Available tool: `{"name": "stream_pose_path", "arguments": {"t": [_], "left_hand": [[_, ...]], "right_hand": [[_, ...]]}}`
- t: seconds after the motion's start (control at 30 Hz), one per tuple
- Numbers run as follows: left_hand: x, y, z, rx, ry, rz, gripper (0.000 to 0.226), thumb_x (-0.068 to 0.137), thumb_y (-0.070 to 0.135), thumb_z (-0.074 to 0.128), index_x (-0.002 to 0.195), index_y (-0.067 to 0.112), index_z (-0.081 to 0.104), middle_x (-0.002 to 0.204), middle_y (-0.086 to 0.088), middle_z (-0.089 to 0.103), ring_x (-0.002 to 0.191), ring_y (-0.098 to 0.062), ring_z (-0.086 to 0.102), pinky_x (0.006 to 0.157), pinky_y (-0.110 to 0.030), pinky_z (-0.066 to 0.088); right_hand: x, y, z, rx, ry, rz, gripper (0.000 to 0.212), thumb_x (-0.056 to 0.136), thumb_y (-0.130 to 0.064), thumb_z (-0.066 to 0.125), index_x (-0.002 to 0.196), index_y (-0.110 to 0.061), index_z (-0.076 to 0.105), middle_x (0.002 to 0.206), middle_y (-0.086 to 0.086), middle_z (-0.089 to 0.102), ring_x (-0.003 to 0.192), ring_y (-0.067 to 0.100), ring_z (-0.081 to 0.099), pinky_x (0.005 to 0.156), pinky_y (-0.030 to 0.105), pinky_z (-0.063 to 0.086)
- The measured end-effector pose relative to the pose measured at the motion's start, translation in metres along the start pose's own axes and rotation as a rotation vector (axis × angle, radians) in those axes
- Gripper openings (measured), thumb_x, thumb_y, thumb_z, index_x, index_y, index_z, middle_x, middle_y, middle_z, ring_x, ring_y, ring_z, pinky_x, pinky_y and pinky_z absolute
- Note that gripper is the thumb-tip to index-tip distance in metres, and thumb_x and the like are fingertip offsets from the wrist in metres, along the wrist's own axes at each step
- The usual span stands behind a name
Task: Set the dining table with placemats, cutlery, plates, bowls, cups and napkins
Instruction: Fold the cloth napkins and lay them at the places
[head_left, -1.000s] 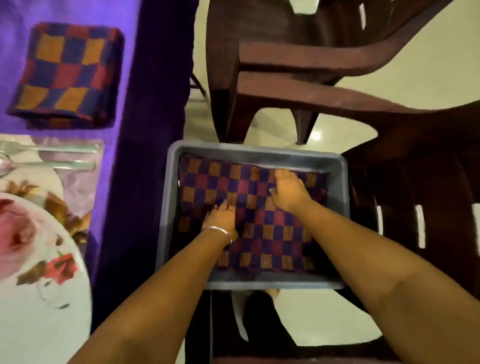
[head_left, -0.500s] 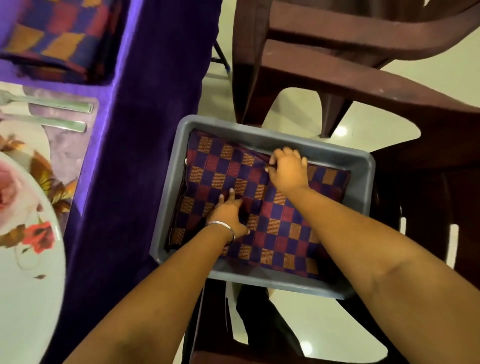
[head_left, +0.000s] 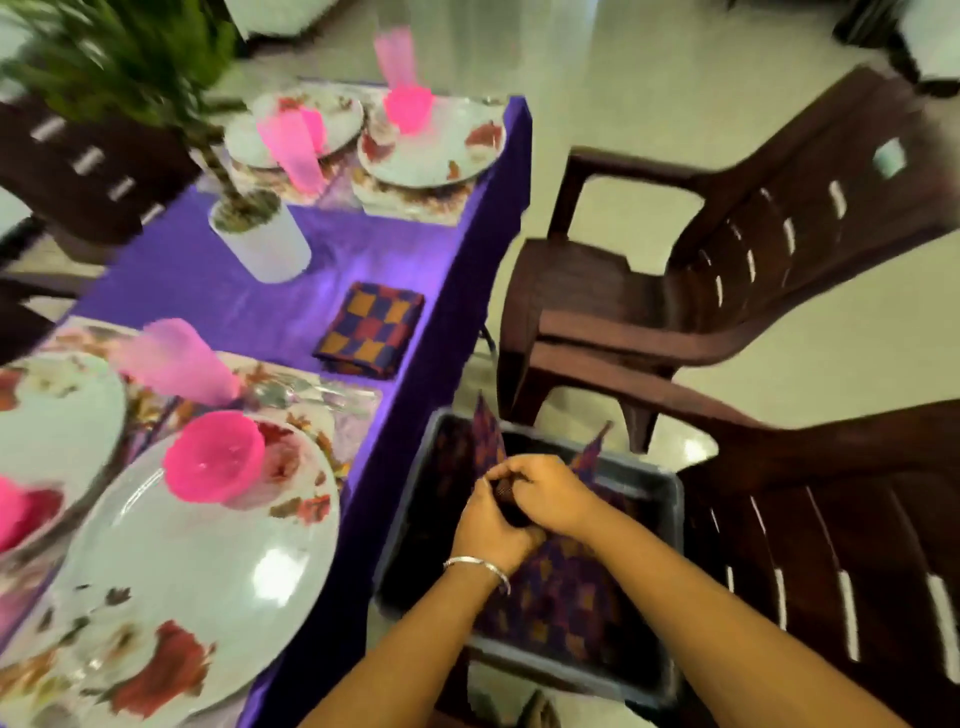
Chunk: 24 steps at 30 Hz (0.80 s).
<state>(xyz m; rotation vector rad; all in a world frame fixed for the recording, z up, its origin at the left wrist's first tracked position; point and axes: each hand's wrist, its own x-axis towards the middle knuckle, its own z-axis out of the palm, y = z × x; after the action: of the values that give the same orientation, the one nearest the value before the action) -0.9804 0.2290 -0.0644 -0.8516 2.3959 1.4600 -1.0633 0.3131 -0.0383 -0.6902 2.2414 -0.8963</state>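
The checkered napkin (head_left: 561, 582) is bunched up over the grey bin (head_left: 670, 519), gripped at its top by both hands pressed close together: the left hand (head_left: 488, 525), with a bangle at the wrist, and the right hand (head_left: 545, 493) both curl round the cloth. Left of the hands, a floral plate (head_left: 197, 571) carries a pink bowl (head_left: 213, 457) on the purple tabletop (head_left: 234, 301). Beyond the hands lies a folded napkin (head_left: 371, 327).
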Motion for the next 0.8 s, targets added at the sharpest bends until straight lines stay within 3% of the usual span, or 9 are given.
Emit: {"name": "stream_pose_path", "arguments": {"t": [0.1, 0.23, 0.37, 0.43, 0.53, 0.63, 0.7, 0.8], "left_hand": [[-0.027, 0.041, -0.039, 0.002, 0.173, 0.083, 0.056, 0.066, 0.034, 0.064, 0.117, 0.011, 0.058, 0.112, -0.009, 0.066, 0.105, -0.025, 0.063, 0.079, -0.026, 0.045], [-0.057, 0.091, -0.098, 0.085, 0.416, 0.265, 0.028, 0.079, 0.021, 0.06, 0.104, 0.01, 0.068, 0.103, -0.013, 0.071, 0.099, -0.031, 0.064, 0.076, -0.035, 0.048], [-0.092, 0.13, -0.161, 0.131, 0.587, 0.417, 0.043, 0.073, 0.034, 0.044, 0.097, 0.008, 0.068, 0.098, -0.015, 0.07, 0.094, -0.035, 0.063, 0.07, -0.035, 0.043], [-0.117, 0.138, -0.19, 0.165, 0.603, 0.474, 0.04, 0.068, 0.04, 0.047, 0.093, 0.012, 0.06, 0.097, -0.013, 0.069, 0.092, -0.035, 0.062, 0.066, -0.034, 0.041], [-0.151, 0.139, -0.233, 0.296, 0.676, 0.478, 0.049, 0.068, 0.042, 0.066, 0.107, 0.014, 0.052, 0.106, -0.011, 0.065, 0.099, -0.035, 0.06, 0.071, -0.038, 0.046], [-0.184, 0.13, -0.28, 0.467, 0.847, 0.423, 0.052, 0.071, 0.032, 0.066, 0.116, 0.014, 0.048, 0.112, -0.011, 0.061, 0.105, -0.036, 0.058, 0.078, -0.043, 0.05], [-0.208, 0.12, -0.309, 0.545, 0.874, 0.334, 0.045, 0.073, 0.023, 0.063, 0.114, 0.015, 0.048, 0.109, -0.012, 0.062, 0.103, -0.037, 0.059, 0.078, -0.042, 0.05], [-0.253, 0.094, -0.354, 0.658, 0.958, 0.214, 0.03, 0.077, 0.016, 0.06, 0.107, 0.018, 0.056, 0.107, -0.014, 0.064, 0.101, -0.038, 0.061, 0.079, -0.04, 0.049]], "right_hand": [[-0.021, -0.059, -0.034, -0.184, -0.02, -0.152, 0.052, 0.074, 0.005, 0.048, 0.119, -0.012, 0.067, 0.12, 0.007, 0.067, 0.113, 0.021, 0.06, 0.093, 0.027, 0.047], [-0.047, -0.137, -0.071, -0.482, 0.216, -0.318, 0.037, 0.078, -0.005, 0.055, 0.109, -0.016, 0.071, 0.107, 0.01, 0.07, 0.102, 0.03, 0.062, 0.086, 0.037, 0.049], [-0.064, -0.203, -0.09, -0.628, 0.544, -0.536, 0.021, 0.078, -0.015, 0.061, 0.095, -0.011, 0.072, 0.098, 0.011, 0.06, 0.094, 0.034, 0.057, 0.074, 0.04, 0.048], [-0.072, -0.241, -0.089, -0.678, 0.61, -0.625, 0.021, 0.08, -0.017, 0.059, 0.097, -0.01, 0.07, 0.097, 0.013, 0.064, 0.093, 0.035, 0.058, 0.077, 0.04, 0.045], [-0.082, -0.296, -0.075, -0.724, 0.592, -0.667, 0.021, 0.091, -0.022, 0.049, 0.108, -0.014, 0.059, 0.099, 0.015, 0.065, 0.092, 0.035, 0.061, 0.069, 0.039, 0.042], [-0.093, -0.341, -0.058, -0.66, 0.556, -0.773, 0.019, 0.09, -0.022, 0.049, 0.106, -0.014, 0.055, 0.098, 0.017, 0.064, 0.091, 0.037, 0.061, 0.067, 0.04, 0.045], [-0.102, -0.365, -0.052, -0.633, 0.512, -0.822, 0.017, 0.086, -0.019, 0.053, 0.1, -0.013, 0.058, 0.096, 0.019, 0.064, 0.091, 0.038, 0.061, 0.07, 0.043, 0.048], [-0.124, -0.397, -0.041, -0.744, 0.487, -0.832, 0.018, 0.082, -0.018, 0.059, 0.1, -0.016, 0.061, 0.101, 0.015, 0.064, 0.096, 0.035, 0.06, 0.071, 0.036, 0.043]]}}
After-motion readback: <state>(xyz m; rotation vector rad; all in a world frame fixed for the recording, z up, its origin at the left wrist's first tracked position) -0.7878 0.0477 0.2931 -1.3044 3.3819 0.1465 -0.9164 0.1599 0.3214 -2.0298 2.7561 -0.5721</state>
